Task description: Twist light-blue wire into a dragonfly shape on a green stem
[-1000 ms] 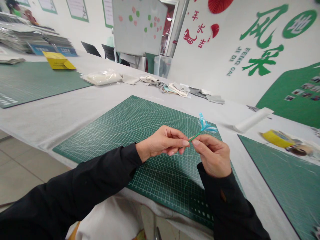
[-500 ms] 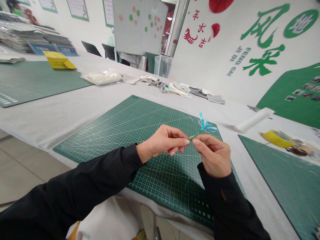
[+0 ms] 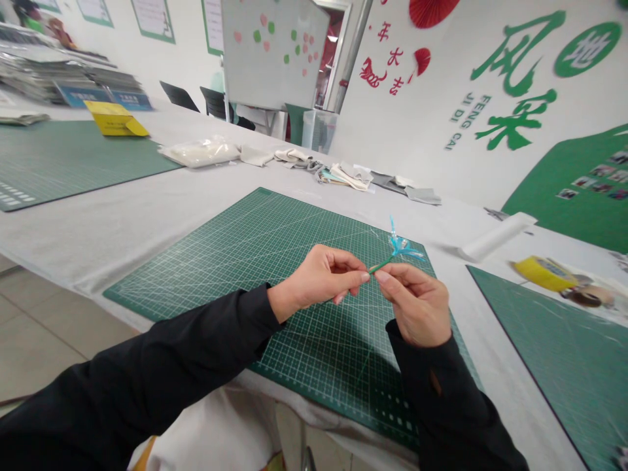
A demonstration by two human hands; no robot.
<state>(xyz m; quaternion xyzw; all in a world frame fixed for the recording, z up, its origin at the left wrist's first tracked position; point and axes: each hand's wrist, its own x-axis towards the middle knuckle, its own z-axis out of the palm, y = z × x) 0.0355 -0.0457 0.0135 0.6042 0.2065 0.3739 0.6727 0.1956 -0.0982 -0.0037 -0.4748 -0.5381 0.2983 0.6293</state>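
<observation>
Between my hands is a small artificial flower (image 3: 401,246) with light blue, partly see-through petals and a thin green stem. My left hand (image 3: 326,280) pinches the lower end of the stem between thumb and fingertips. Higher on the same stem, closer to the petals, the thumb and fingers of my right hand (image 3: 418,302) are closed. The flower tilts up and to the right. Both hands are over a green cutting mat (image 3: 220,248) with a white grid. My fingers hide parts of the stem.
A second mat (image 3: 554,347) lies to the right, near a yellow tape-like roll (image 3: 544,273) and a white roll (image 3: 498,237). Fabric pieces (image 3: 350,175) and a plastic-wrapped packet (image 3: 201,152) line the table's far side. A yellow box (image 3: 115,119) sits on the left mat (image 3: 63,157).
Both hands still pinch the stem in nearly the same place. The petals look slightly turned, and the flower has shifted a little to the left.
</observation>
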